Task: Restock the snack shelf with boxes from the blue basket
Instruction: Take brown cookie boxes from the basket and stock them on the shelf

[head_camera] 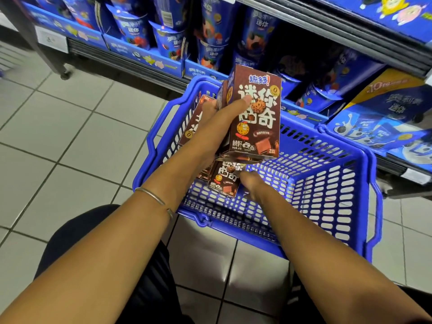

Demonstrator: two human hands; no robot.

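A blue plastic basket (322, 183) stands on the tiled floor in front of the low shelf (140, 59). My left hand (219, 122) grips a stack of brown cookie boxes (257, 118) above the basket, thumb across the front box. More brown boxes (195, 120) lean at the basket's left side behind that hand. My right hand (253, 183) reaches into the basket and its fingers curl round another brown box (225, 178) lying inside.
The low shelf holds blue cookie cups (133, 31) and blue boxes (383, 118) at the right. A dark shelf post with a foot (65, 74) stands on the floor at left. My dark-clothed knees (98, 230) are below the basket.
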